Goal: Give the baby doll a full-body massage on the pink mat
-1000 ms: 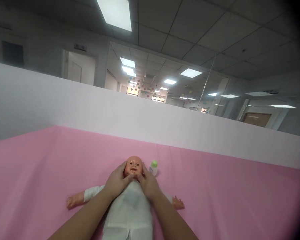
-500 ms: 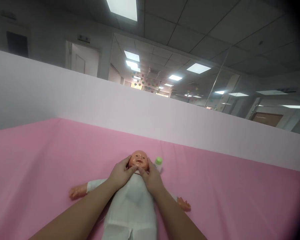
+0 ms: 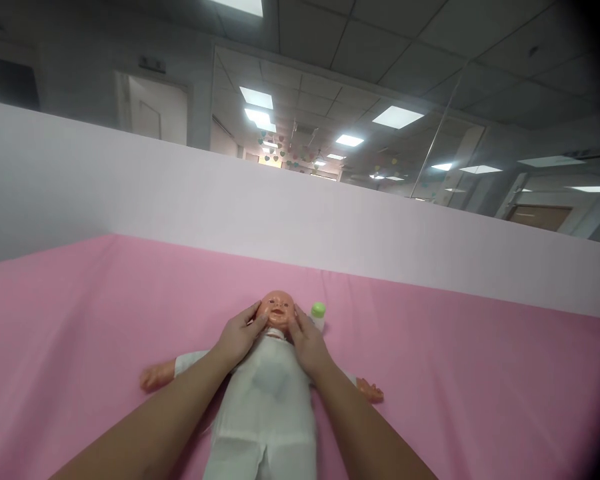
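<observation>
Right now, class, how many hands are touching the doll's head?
2: the left hand cups the doll's head from picture left, the right hand from picture right. No other hand shows.

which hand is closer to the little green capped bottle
Right. The right hand rests on the cheek of the doll, just beside the green-capped bottle. The left hand is on the far side of the head.

A pink sheet (image 3: 455, 373) covers the surface. A baby doll (image 3: 267, 393) in white lies on it on its back, arms spread. A small green-capped bottle (image 3: 319, 313) stands just beside its head.
</observation>
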{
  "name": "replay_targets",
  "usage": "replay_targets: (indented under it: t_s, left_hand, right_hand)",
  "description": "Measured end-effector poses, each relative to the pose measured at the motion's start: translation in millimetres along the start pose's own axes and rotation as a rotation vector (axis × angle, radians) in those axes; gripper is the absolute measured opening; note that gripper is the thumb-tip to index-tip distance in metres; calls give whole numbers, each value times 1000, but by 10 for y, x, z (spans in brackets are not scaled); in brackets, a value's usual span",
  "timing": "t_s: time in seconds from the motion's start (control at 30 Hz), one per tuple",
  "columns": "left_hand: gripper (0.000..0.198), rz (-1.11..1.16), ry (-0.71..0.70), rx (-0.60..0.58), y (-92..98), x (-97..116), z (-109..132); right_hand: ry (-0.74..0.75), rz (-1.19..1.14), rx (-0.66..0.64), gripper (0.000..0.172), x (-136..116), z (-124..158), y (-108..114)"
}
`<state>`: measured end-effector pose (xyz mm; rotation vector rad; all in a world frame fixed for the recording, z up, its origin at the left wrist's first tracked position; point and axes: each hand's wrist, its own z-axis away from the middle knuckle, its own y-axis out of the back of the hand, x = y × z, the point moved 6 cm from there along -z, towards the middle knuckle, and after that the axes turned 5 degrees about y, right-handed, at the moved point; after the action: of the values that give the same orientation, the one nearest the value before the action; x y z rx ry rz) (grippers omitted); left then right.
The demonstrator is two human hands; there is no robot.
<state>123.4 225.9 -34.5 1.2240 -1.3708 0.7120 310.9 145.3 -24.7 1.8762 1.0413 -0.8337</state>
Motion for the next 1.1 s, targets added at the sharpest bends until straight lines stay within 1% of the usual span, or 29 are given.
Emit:
replay_targets:
  t_s: [0.1, 0.17, 0.33, 0.47, 0.63, 0.77, 0.83, 0.93, 1.0, 1.1]
  left_hand:
    - [93, -120, 26, 6, -20, 70, 67]
    - [97, -151, 27, 5, -40, 107, 93]
    - [91, -155, 24, 10, -49, 131, 94]
    - [89, -129, 22, 7, -28, 109, 74]
    - [82, -53, -2, 3, -20, 7, 3]
    - [77, -11, 1, 2, -29, -44, -37]
    - [71, 18, 4, -8, -38, -25, -36]
    - [65, 38, 8, -26, -50, 36, -21]
    - [64, -2, 9, -16, -45, 85, -5]
    - [62, -84, 5, -10, -43, 159, 36]
  right_hand:
    - [-26, -24, -36, 84, -35, 12, -33]
    - [-42, -9, -38, 88, -39, 14, -43]
    - [-52, 58, 11, 86, -8, 6, -19]
    - [-31, -1, -20, 79, 32, -2, -16]
    - [-20, -13, -15, 76, 84, -16, 22]
    - [32, -37, -27, 69, 44, -17, 19]
    - [31, -39, -17, 67, 40, -16, 21]
    - [-22, -25, 33, 66, 74, -17, 48]
    - [-32, -19, 62, 65, 71, -15, 68]
    - [-30, 19, 54, 68, 33, -4, 70]
